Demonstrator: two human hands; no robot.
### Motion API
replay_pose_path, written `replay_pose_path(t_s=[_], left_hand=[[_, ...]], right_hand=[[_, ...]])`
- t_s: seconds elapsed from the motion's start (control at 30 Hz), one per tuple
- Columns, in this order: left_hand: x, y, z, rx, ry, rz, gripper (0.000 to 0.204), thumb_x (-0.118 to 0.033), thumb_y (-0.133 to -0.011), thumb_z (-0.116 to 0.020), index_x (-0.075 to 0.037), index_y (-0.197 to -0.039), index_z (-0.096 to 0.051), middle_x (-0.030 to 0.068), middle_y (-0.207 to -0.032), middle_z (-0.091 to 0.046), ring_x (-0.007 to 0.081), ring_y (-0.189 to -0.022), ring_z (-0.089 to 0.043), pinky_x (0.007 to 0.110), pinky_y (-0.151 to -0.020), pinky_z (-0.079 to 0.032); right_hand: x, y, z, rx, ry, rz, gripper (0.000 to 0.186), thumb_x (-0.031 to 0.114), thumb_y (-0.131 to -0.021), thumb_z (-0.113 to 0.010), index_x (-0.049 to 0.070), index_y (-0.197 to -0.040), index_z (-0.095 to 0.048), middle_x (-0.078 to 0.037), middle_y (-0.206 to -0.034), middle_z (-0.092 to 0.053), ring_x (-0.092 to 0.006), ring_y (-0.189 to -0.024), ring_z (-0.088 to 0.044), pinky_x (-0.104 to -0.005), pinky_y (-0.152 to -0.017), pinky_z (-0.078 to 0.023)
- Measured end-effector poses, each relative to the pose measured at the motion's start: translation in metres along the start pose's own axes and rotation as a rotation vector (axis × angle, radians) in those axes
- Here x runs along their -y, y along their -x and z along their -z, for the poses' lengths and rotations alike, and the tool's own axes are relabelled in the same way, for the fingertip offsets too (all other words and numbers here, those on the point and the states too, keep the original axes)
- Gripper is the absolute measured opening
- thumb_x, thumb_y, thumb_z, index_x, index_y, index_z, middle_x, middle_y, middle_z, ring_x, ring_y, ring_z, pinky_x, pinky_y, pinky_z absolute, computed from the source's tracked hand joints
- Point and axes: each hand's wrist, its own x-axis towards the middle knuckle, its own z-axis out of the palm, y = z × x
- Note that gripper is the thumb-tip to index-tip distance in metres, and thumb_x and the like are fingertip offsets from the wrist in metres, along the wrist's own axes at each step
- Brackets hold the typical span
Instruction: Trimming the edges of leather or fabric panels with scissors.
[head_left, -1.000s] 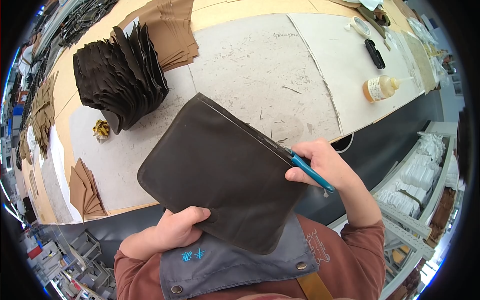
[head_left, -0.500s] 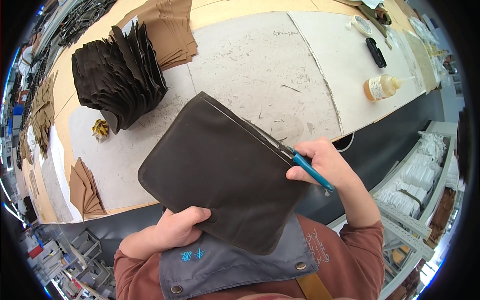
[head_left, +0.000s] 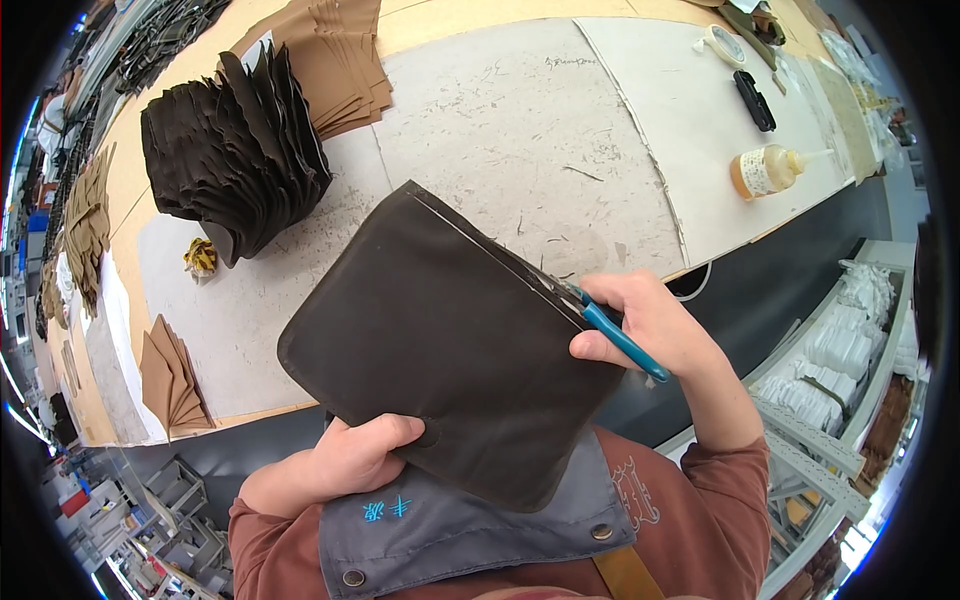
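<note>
Dark panel (head_left: 450,340), one, over near edge of worktop (head_left: 480,110), left hand (head_left: 365,455) gripping; blue-handled cutters (head_left: 625,345), one, in right hand (head_left: 662,318), at panel's edge; tan pieces (head_left: 172,378), fanned, near edge, left; amber bottle (head_left: 768,173), one, near edge, right.

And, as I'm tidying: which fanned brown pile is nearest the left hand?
The small fan at the near edge of the table, left of the left hand; the larger pile lies farther off, behind the dark stack.

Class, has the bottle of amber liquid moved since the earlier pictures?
No, in no direction: the bottle keeps its place against the white sheet beneath it.
</note>
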Motion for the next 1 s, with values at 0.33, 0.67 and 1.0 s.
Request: replay_pose_path(t_s=[0.33,0.67,1.0], left_hand=[[-0.0016,-0.0029,-0.0023,0.01,0.022,0.007,0.056,0.002,-0.076,-0.042,0.006,-0.132,-0.037,0.022,-0.132,-0.047,0.0351,-0.121,-0.048,0.048,-0.105,-0.038],[-0.0036,-0.0059,-0.0009,0.02,-0.004,0.013,0.056,0.002,-0.077,-0.042,0.006,-0.132,-0.036,0.0223,-0.132,-0.046,0.0357,-0.121,-0.048,0.048,-0.105,-0.038],[-0.0016,-0.0066,-0.0018,0.007,0.02,0.006,0.057,0.002,-0.076,-0.041,0.006,-0.132,-0.035,0.0225,-0.132,-0.046,0.0361,-0.121,-0.048,0.049,-0.105,-0.038]], right_hand=[[-0.0038,0.0002,0.0004,-0.017,0.034,0.013,0.064,0.056,-0.071,-0.076,0.0,-0.06,-0.045,-0.007,-0.051,-0.038,-0.0138,-0.051,-0.035,-0.0306,-0.048,-0.037],[-0.0005,0.0005,0.0024,-0.039,-0.037,-0.044,0.062,0.054,-0.069,-0.077,0.001,-0.061,-0.047,-0.007,-0.051,-0.041,-0.0132,-0.05,-0.038,-0.0301,-0.048,-0.038],[-0.0081,0.0015,0.0019,0.013,0.087,-0.005,0.068,0.065,-0.072,-0.068,0.0,-0.072,-0.048,-0.005,-0.061,-0.032,-0.0134,-0.057,-0.034,-0.0294,-0.05,-0.032]])
